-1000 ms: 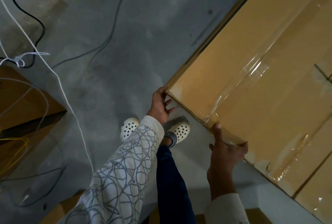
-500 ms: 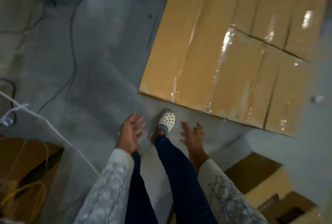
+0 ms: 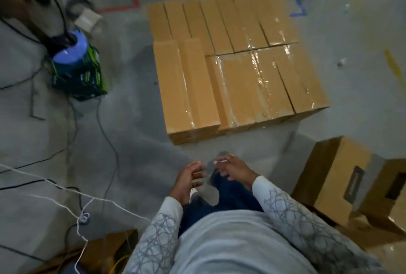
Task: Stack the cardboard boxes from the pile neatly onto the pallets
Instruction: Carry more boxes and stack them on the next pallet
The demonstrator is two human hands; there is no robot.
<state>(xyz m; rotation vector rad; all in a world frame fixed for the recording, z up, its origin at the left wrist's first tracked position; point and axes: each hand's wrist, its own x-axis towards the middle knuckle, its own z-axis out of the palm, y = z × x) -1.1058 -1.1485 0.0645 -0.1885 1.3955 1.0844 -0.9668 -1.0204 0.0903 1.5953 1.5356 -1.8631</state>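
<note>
A: Now off the box, both hands. Starting left of the stack [image 3: 239, 32]: a blue-topped unit [image 3: 69, 51] on the concrete, and, nearer than the stack, a white cord [image 3: 84, 219] trailing across the floor. Worth minding when stepping.

B: And the stack itself?

A: Grown by one. Gripped at its near corner a second ago, set down since: top box [image 3: 186, 89] lying along the stack's left edge, a layer above its neighbours, edges looking square.

B: Any pallet under there?

A: Cannot tell; hidden beneath the cartons.

B: Hands?

A: Drawn back to the near side of the stack, well apart from it. Left hand [image 3: 186, 179] empty, fingers loosely curled. Right hand [image 3: 232, 170] just beside it, likewise slack and holding nothing, though blurred.

B: Meaning what?

A: One placement finished, by the look of it. Next, probably a turn away to fetch another, perhaps from the brown cartons [image 3: 342, 177] near and right of the stack, handle slots showing.
</note>
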